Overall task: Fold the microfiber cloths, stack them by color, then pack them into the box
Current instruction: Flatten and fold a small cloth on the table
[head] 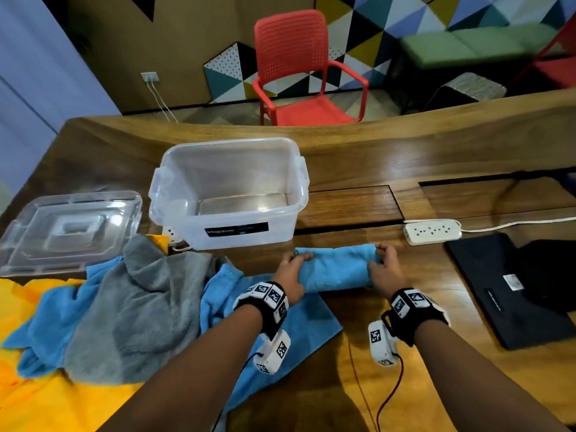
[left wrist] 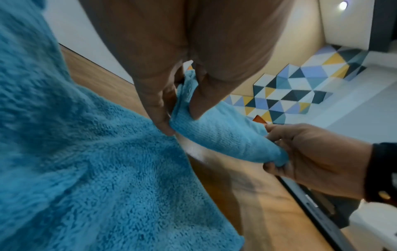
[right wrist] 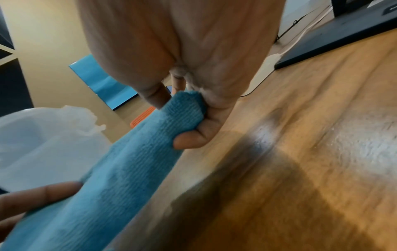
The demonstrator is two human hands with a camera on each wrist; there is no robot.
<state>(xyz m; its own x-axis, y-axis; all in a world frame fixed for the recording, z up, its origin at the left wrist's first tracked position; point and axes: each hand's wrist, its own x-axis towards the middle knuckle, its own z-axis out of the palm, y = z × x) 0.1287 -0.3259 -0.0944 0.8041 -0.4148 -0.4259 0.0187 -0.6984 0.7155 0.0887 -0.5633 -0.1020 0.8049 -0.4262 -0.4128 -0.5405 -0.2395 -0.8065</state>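
Fingers of your left hand (head: 292,271) pinch 1 end of the blue cloth (head: 336,266). Your right hand (head: 385,269) pinches the other, just before the clear box (head: 229,194)

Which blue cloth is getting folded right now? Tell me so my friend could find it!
Find the clear plastic box on the wooden table. Just in front of it lies a blue cloth, stretched between the left hand and right hand. Unlike the blue cloths heaped with the grey cloth, its far edge is pinched up at both ends.

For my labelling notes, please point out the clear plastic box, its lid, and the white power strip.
clear plastic box (head: 224,241): head view, front wall
clear plastic lid (head: 70,227): head view, centre
white power strip (head: 431,231): head view, top face
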